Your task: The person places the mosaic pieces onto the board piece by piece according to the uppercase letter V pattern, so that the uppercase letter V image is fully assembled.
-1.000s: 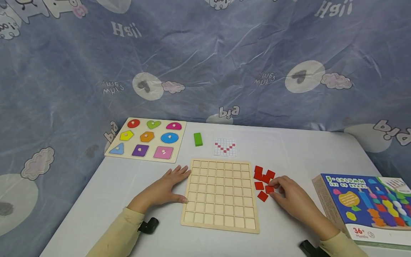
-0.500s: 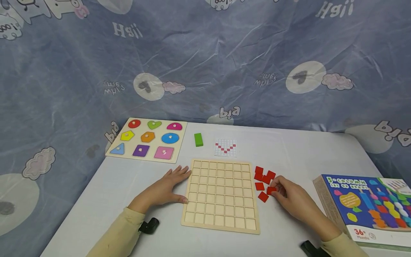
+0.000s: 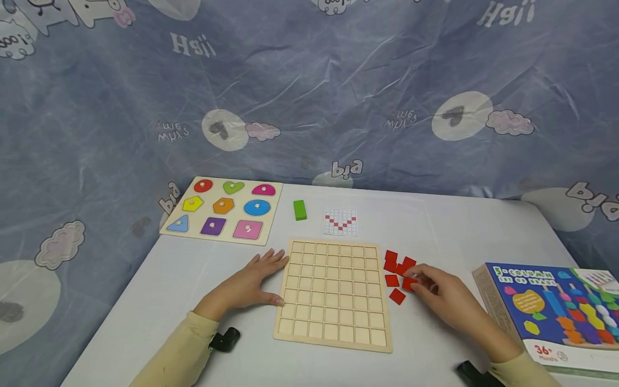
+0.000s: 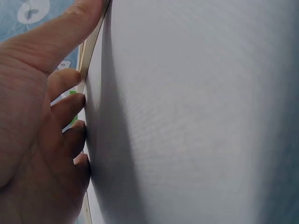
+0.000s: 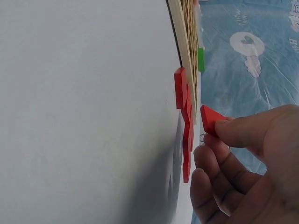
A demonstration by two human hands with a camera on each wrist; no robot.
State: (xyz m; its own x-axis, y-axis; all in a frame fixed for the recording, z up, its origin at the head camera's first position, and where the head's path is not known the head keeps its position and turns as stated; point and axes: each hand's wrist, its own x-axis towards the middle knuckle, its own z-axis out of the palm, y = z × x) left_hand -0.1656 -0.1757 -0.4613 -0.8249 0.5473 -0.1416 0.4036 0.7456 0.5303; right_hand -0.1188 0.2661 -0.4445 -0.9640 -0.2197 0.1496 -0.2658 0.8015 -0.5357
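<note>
Between thumb and index finger, my right hand (image 3: pixel 447 295) pinches a red square tile (image 5: pixel 211 120). In the right wrist view that tile is tilted and held up off the table. Several more red tiles (image 3: pixel 391 280) lie loosely grouped beside the right edge of a wooden grid board (image 3: pixel 333 345), whose square cells hold nothing. My left hand (image 3: pixel 246 285) rests on the table with fingers spread, its thumb and fingertips at the board's left edge. The left wrist view shows its thumb (image 4: pixel 70 28) against the rim.
Behind the board lie a pattern card (image 3: pixel 340 231) with a red V and a green block (image 3: pixel 300 210). A shape puzzle board (image 3: pixel 263 236) is at the back left. A toy box (image 3: pixel 556 317) stands at the right, near my right forearm. Patterned cloth (image 3: pixel 309 107) hangs behind.
My right hand has drawn a red tile slightly away from the group and raised it from the table. The left hand keeps its place at the board.
</note>
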